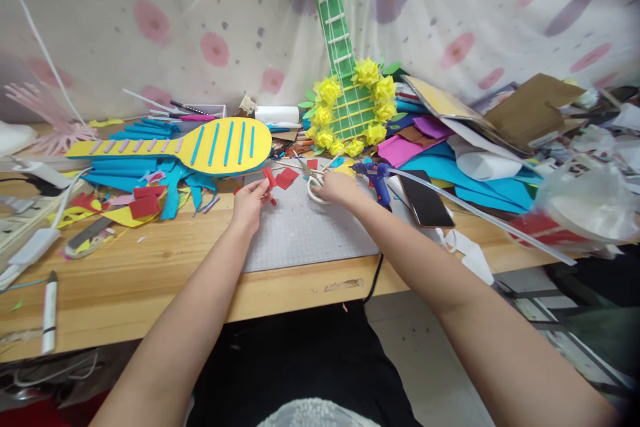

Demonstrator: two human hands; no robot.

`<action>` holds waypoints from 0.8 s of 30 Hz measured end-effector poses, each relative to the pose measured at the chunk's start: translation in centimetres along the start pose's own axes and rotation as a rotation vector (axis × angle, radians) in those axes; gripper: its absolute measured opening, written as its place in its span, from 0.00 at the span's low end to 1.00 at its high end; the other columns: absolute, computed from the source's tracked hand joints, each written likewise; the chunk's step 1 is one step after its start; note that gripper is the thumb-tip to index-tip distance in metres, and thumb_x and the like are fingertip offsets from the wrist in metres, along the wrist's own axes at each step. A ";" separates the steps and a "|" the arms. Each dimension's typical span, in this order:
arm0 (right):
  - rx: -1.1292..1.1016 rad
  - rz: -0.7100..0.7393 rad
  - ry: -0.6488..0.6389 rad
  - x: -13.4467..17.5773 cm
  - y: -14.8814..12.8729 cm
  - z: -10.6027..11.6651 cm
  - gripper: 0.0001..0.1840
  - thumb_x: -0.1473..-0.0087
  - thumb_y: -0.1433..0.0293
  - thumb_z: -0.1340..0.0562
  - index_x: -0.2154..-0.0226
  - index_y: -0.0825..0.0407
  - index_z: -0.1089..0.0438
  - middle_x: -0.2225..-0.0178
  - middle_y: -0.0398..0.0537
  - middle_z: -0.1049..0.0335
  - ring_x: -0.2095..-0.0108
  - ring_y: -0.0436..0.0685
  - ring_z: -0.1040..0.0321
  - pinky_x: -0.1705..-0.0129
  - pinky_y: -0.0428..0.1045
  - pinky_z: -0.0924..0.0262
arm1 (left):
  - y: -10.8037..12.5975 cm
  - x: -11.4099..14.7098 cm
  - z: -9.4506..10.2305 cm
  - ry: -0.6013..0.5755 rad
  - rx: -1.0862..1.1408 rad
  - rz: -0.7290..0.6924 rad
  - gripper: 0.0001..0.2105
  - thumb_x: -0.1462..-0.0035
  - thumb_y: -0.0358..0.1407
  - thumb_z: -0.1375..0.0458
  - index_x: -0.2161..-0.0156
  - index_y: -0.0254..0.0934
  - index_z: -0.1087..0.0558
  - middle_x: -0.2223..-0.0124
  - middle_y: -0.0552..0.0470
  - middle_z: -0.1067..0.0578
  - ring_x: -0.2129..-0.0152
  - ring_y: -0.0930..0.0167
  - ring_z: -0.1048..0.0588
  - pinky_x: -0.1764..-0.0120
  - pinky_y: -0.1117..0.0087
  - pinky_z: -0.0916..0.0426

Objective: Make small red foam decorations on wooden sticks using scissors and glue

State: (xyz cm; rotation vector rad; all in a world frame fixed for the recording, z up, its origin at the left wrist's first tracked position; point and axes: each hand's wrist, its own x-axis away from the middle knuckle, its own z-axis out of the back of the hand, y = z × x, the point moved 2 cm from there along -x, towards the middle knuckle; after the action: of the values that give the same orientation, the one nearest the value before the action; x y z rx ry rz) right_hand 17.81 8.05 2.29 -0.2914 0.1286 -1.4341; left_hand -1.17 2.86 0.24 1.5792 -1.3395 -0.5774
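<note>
My left hand pinches a small piece of red paper above the left side of the grey cutting mat. Over the mat's far part, my right hand is closed at the white-handled scissors, whose blades point away from me; some of its fingers are hidden behind the hand. A loose red paper square lies between the two hands. Just right of my right hand is a blue glue gun with a long translucent glue stick reaching out to the right.
A yellow paper guitar shape with blue strips lies at the left on paper scraps. Behind the mat stands a green paper guitar trimmed with yellow flowers. A black phone, coloured sheets and a plastic-wrapped tub occupy the right.
</note>
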 end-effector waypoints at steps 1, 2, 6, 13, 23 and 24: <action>0.058 0.007 0.027 0.0 -0.2 -0.1 0.19 0.55 0.55 0.40 0.71 0.55 0.32 0.67 0.60 0.29 0.61 0.62 0.32 0.63 0.51 0.41 | 0.0 0.0 0.0 -0.006 -0.018 -0.018 0.05 0.57 0.30 0.37 0.74 0.29 0.26 0.77 0.52 0.27 0.82 0.79 0.32 0.76 0.78 0.37; 0.098 0.014 0.037 0.1 -0.3 -0.2 0.19 0.54 0.56 0.40 0.68 0.55 0.31 0.65 0.61 0.29 0.60 0.62 0.32 0.62 0.51 0.41 | 0.1 0.0 0.0 -0.012 -0.031 -0.032 0.05 0.58 0.30 0.36 0.74 0.29 0.26 0.77 0.52 0.27 0.82 0.79 0.32 0.75 0.78 0.37; 0.151 0.022 0.055 0.6 -1.1 0.0 0.18 0.54 0.61 0.39 0.64 0.57 0.31 0.62 0.64 0.30 0.58 0.65 0.33 0.59 0.54 0.41 | -0.1 -0.2 0.0 -0.025 -0.058 -0.051 0.06 0.60 0.31 0.36 0.74 0.31 0.26 0.79 0.53 0.27 0.83 0.79 0.33 0.76 0.79 0.38; -0.635 0.234 0.216 1.6 -4.5 0.1 0.20 0.53 0.60 0.40 0.58 0.51 0.40 0.61 0.49 0.29 0.60 0.54 0.32 0.57 0.51 0.40 | -0.4 -0.1 -0.2 -0.078 -0.145 -0.109 0.02 0.55 0.29 0.39 0.74 0.31 0.25 0.77 0.52 0.27 0.83 0.79 0.34 0.77 0.80 0.40; -1.330 0.139 0.082 0.6 -6.9 -3.6 0.26 0.65 0.65 0.33 0.63 0.51 0.43 0.74 0.37 0.35 0.71 0.48 0.33 0.61 0.48 0.38 | -1.0 -0.5 0.4 -0.137 -0.295 -0.204 0.06 0.57 0.33 0.37 0.72 0.32 0.23 0.74 0.50 0.25 0.81 0.77 0.33 0.76 0.77 0.41; -1.377 0.116 0.061 0.5 -6.7 -3.7 0.26 0.66 0.65 0.32 0.64 0.51 0.43 0.74 0.37 0.35 0.72 0.48 0.33 0.62 0.48 0.38 | -1.1 -0.5 0.4 -0.141 -0.317 -0.214 0.06 0.58 0.34 0.37 0.73 0.33 0.23 0.74 0.50 0.25 0.81 0.77 0.33 0.76 0.77 0.41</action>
State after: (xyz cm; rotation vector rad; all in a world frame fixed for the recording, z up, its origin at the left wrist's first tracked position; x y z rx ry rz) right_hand 10.47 6.39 0.65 -1.3240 1.1711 -1.0326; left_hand -1.12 3.09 -1.00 1.4468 -1.1208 -0.9977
